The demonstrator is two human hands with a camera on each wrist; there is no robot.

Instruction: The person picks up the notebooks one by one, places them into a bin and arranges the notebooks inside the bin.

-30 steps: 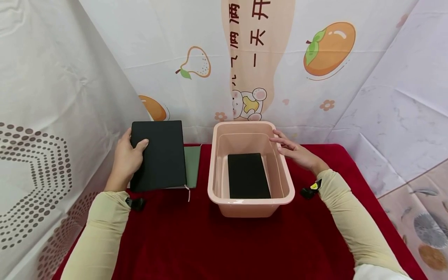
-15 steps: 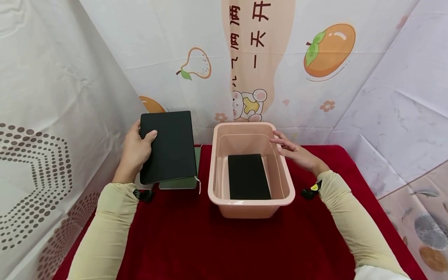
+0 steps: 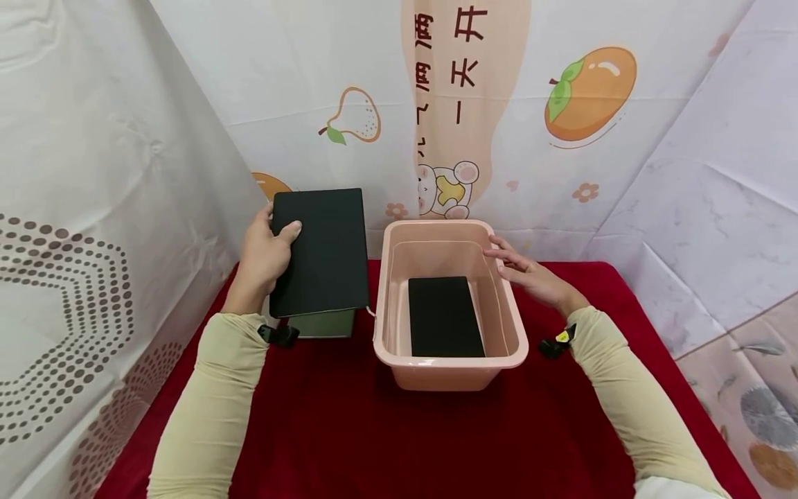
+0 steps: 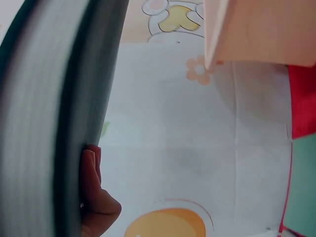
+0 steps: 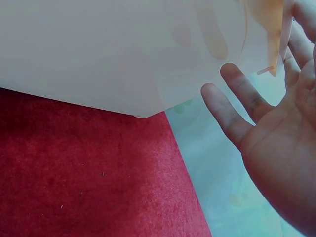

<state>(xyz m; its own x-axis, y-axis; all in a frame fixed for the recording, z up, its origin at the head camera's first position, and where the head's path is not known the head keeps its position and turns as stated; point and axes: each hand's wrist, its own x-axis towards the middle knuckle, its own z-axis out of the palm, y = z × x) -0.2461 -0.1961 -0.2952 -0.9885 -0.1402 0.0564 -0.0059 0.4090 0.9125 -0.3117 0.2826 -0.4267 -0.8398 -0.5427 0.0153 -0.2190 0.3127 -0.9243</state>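
Note:
In the head view my left hand (image 3: 267,253) grips the left edge of a black hardcover notebook (image 3: 321,253), thumb on its cover and fingers behind. The notebook is raised and tilted, its ribbon bookmark hanging at the lower right corner, near the bin. Its page block (image 4: 37,118) fills the left of the left wrist view. A pink plastic bin (image 3: 450,374) stands to the right, with another black book (image 3: 445,317) flat inside. My right hand (image 3: 530,277) rests with loosely extended fingers at the bin's right rim; two straight fingers show outside the wall (image 5: 98,54) in the right wrist view.
A green book (image 3: 324,326) lies on the red cloth (image 3: 411,443) beneath the raised notebook, mostly covered by it. A printed white curtain (image 3: 280,90) stands close behind the table, and more curtains flank both sides.
My left hand has carried the black notebook up and to the right, from over the green book toward the bin. The right hand stays at the bin rim.

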